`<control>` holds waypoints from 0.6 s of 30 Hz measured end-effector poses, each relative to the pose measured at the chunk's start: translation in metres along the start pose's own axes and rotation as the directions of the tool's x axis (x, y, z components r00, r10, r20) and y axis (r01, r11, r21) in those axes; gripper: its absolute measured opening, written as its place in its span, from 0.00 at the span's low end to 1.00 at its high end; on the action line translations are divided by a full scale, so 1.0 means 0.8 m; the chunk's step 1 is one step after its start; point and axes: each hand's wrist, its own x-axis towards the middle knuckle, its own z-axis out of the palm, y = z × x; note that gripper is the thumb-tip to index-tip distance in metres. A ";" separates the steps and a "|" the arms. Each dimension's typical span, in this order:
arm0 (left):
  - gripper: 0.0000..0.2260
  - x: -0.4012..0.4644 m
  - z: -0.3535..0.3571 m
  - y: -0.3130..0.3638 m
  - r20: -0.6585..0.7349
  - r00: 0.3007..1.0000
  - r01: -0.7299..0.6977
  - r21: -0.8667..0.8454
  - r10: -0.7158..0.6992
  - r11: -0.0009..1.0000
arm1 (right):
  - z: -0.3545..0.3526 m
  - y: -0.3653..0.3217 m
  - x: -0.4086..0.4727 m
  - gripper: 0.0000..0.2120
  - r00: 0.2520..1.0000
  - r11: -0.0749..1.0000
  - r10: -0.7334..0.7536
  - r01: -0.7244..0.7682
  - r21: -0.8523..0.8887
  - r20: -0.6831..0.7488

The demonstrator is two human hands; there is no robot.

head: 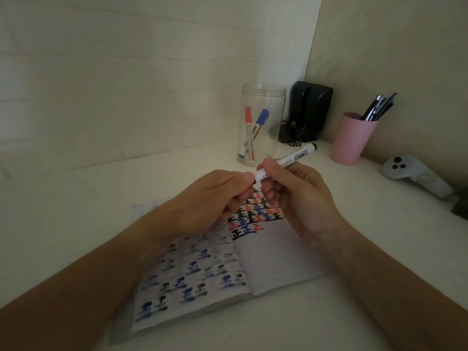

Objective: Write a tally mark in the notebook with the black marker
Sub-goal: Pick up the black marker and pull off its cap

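An open notebook (273, 257) lies on the white desk, its right page carrying rows of black, blue and red tally marks near the top. Above it I hold a white-barrelled black marker (291, 159) level, its black end pointing to the back right. My right hand (293, 196) grips the barrel. My left hand (215, 196) has its fingers pinched on the marker's left end, where the cap is hidden by the fingers. Both hands hover over the top of the right page.
A clear plastic jar (260, 122) with a red and a blue marker stands behind the notebook. A black speaker pair (309, 110) sits in the corner, a pink cup (352, 138) of pens to the right, and a white controller (415, 176) at the far right.
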 end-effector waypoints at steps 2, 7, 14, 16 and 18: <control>0.20 0.002 0.001 0.001 0.039 0.998 0.050 -0.201 -0.043 0.978 | 0.001 -0.002 0.002 0.13 1.000 1.000 -0.008 0.008 0.024 0.013; 0.18 0.001 0.003 -0.012 -0.003 0.966 -0.189 0.672 0.258 0.716 | 0.008 0.002 -0.001 0.12 0.988 0.998 0.021 -0.031 -0.063 -0.155; 0.21 0.006 0.004 -0.009 -0.081 0.989 -0.079 0.434 0.126 0.897 | 0.022 0.002 -0.001 0.13 0.966 0.998 -0.005 -0.010 -0.056 -0.258; 0.22 0.005 -0.002 -0.001 -0.037 0.996 0.067 -0.197 -0.075 0.978 | 0.013 -0.005 0.001 0.12 0.961 0.999 0.017 -0.007 0.037 -0.276; 0.23 -0.001 -0.022 -0.004 -0.038 0.988 0.108 -0.531 -0.152 0.840 | -0.010 -0.015 0.004 0.10 0.927 0.996 0.033 0.002 0.091 -0.373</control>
